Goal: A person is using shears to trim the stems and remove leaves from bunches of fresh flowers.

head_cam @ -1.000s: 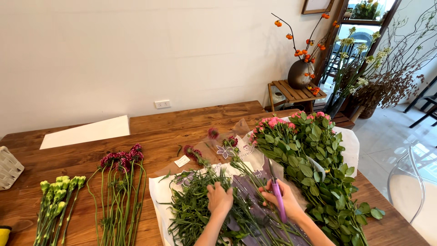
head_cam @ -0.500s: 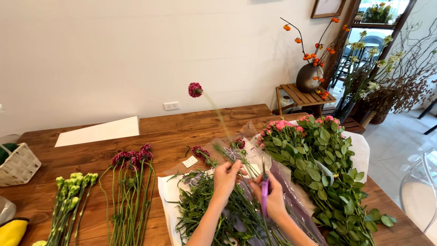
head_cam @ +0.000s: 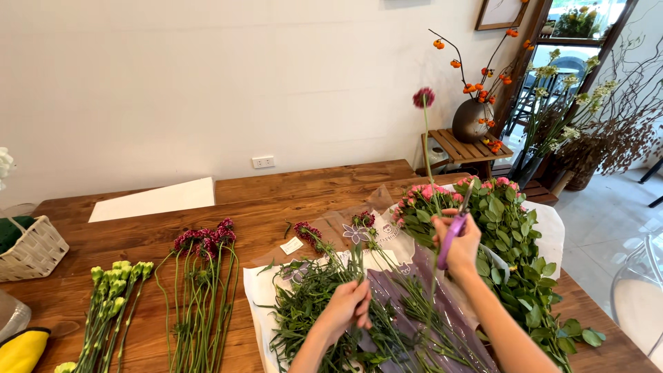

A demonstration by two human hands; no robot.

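My right hand [head_cam: 461,242] grips purple-handled scissors [head_cam: 452,238], blades pointing up, and holds a long thin stem upright against its fingers. That stem carries a dark pink round flower head [head_cam: 424,97] high above the table. My left hand [head_cam: 349,307] is closed on leafy green stems [head_cam: 311,311] that lie on purple-and-white wrapping paper [head_cam: 404,273] on the wooden table [head_cam: 276,200]. Several more dark pink flowers [head_cam: 307,231] from that bunch rest on the paper.
A bunch of pink roses with large leaves [head_cam: 507,221] lies right of my hands. To the left lie dark pink flowers [head_cam: 204,238], green buds [head_cam: 114,276], a wicker basket [head_cam: 31,252] and a white sheet [head_cam: 155,200]. A dark vase with orange berries [head_cam: 471,119] stands behind.
The single flower has swung from leaning left to standing upright at my right hand, which rose with the scissors. My left hand dropped onto the green stems. The view shifted slightly.
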